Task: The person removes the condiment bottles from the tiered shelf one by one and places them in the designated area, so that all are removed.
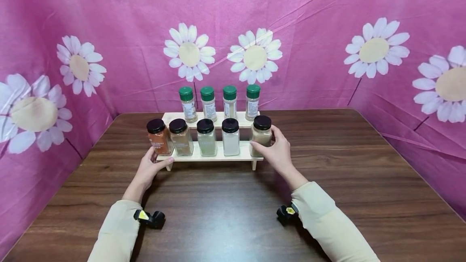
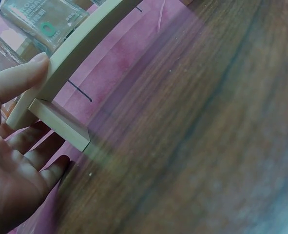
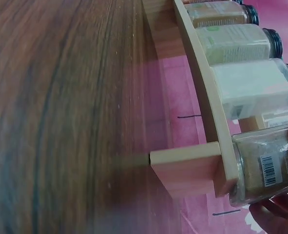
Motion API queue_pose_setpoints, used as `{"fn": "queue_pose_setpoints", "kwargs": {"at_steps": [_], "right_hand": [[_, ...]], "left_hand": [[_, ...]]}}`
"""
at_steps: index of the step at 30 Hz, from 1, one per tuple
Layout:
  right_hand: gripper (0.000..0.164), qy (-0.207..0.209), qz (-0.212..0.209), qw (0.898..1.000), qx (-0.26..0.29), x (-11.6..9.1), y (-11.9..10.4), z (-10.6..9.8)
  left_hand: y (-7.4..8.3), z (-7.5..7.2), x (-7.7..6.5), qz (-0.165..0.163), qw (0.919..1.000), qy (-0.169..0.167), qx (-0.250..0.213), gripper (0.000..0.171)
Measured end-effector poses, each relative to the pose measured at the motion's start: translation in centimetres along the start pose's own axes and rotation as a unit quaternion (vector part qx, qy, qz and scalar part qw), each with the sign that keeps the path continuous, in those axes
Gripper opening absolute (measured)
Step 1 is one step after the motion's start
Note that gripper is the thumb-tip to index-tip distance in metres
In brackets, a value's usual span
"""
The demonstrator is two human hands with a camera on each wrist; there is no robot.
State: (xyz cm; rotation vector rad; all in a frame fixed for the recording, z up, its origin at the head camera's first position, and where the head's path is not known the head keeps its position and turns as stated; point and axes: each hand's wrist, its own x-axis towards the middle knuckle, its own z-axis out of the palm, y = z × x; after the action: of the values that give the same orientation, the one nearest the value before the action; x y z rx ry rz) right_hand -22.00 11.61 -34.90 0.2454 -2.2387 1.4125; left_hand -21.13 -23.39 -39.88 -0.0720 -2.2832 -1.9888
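Note:
A two-tier wooden spice rack [image 1: 214, 158] stands on the table. My left hand [image 1: 147, 170] holds the left end of its lower shelf; the left wrist view shows the thumb [image 2: 29, 73] on the shelf's edge and the other fingers underneath, near a rack leg [image 2: 61, 124]. At the right end of that shelf, my right hand [image 1: 278, 153] grips a black-lidded jar of beige powder [image 1: 261, 137], thumb at its front. In the right wrist view this jar's base is right at the shelf's end. A jar of orange-red spice [image 1: 160, 137] sits above my left hand.
Between the end jars, the lower shelf bears black-lidded jars of brown [image 1: 182, 140], pale green [image 1: 207, 140] and white [image 1: 231, 140] contents. Several green-capped shakers [image 1: 209, 106] line the upper tier. Behind the brown wooden table [image 1: 225, 213] hangs a pink flowered cloth [image 1: 309, 51].

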Motion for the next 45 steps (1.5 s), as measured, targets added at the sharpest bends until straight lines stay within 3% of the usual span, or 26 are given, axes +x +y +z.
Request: {"fn": "queue_pose_setpoints", "kwargs": {"at_steps": [16, 24, 45], "right_hand": [[0.056, 0.015, 0.014, 0.999, -0.045, 1.6, 1.2, -3.0], [0.056, 0.001, 0.034, 0.998, -0.059, 2.7, 2.9, -3.8], [0.058, -0.005, 0.066, 0.995, -0.075, 5.6, 6.2, -2.6]], "left_hand": [[0.2, -0.3, -0.2, 0.005, 0.9999, 0.005, 0.015, 0.064], [0.1, -0.2, -0.1, 0.011, 0.9999, 0.008, 0.009, 0.062], [-0.6, -0.3, 0.1, 0.022, 0.9997, 0.004, 0.004, 0.064]]}}
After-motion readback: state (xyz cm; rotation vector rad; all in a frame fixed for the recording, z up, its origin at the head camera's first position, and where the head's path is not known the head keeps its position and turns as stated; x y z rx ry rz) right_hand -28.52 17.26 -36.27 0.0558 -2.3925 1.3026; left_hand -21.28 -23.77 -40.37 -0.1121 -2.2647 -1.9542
